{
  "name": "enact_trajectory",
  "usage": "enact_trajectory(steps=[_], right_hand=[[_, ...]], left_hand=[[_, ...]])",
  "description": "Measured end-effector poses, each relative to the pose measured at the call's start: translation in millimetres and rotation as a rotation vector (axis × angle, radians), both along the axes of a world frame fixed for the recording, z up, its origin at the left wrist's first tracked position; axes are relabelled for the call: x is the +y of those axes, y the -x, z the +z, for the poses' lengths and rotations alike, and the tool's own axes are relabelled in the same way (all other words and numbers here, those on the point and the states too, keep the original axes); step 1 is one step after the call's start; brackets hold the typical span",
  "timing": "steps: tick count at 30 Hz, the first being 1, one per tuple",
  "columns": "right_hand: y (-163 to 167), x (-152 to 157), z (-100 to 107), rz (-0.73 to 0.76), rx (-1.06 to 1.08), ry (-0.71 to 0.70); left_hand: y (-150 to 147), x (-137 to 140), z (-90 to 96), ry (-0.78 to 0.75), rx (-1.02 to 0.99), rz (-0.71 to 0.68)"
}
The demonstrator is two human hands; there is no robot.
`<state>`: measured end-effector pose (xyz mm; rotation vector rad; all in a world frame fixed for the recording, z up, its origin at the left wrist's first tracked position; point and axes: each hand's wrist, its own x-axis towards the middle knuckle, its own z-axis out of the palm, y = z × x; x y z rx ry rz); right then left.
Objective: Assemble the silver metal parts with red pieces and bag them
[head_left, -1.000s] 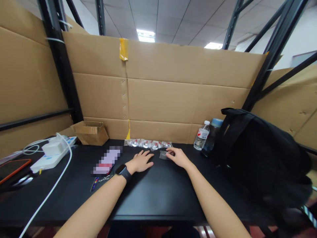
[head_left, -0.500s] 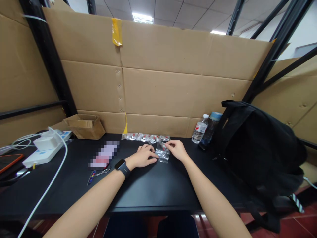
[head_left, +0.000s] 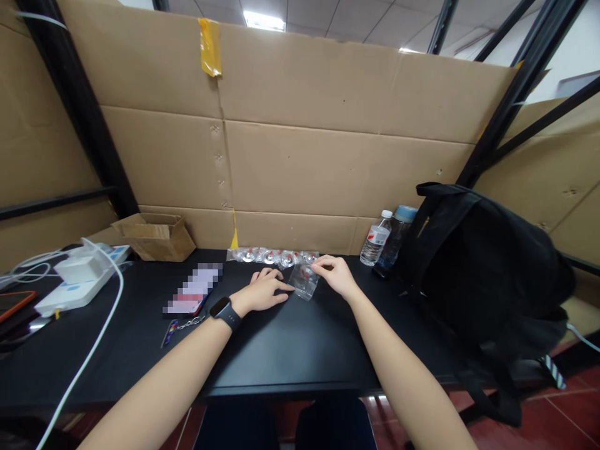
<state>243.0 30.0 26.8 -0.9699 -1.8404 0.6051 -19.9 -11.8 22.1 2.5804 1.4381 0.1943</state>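
A small clear plastic bag point(head_left: 304, 284) with something red and silvery inside is on the black table between my hands. My right hand point(head_left: 334, 274) pinches its upper right corner between thumb and fingers. Palm down on the tabletop to the left, my left hand point(head_left: 265, 290) has its fingers apart, and its index fingertip reaches the bag's left edge. Just behind the hands runs a row of several similar clear bags point(head_left: 269, 256) with round silvery pieces and red spots. A dark watch point(head_left: 225, 312) is on my left wrist.
Left of my hands lie a phone with a blurred screen point(head_left: 194, 290) and a keychain point(head_left: 171, 331). A cardboard box point(head_left: 164, 240), a white power strip point(head_left: 79, 294) and a cable stand farther left. At right are a water bottle point(head_left: 375, 240), a dark bottle point(head_left: 396, 240) and a black backpack point(head_left: 487, 294).
The bag has turned a little, its lower end swinging left, with my right hand still pinching its corner. My left hand stays beside it. The whole view has shifted slightly.
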Motion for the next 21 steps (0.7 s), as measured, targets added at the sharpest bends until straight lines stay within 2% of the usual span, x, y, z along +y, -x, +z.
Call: enact_trajectory(steps=[5,11,16,21], right_hand=[[2.0,1.3,-2.1,-0.057,0.045,0.016],[0.3,2.0,-2.4,-0.106,0.051,-0.005],[2.9,3.9,-6.5,-0.163,0.073,0.027],[5.9,-2.2,-2.2,-0.22,0.018,-0.048]], left_hand=[[-0.3,1.3,-4.2,-0.018,-0.011,-0.015],[-1.7,2.4,-8.4,-0.097,-0.052,-0.095],[-3.7,1.3,-8.2,-0.085,-0.056,-0.123],[-4.5,1.0,-9.5,-0.077,-0.057,-0.139]])
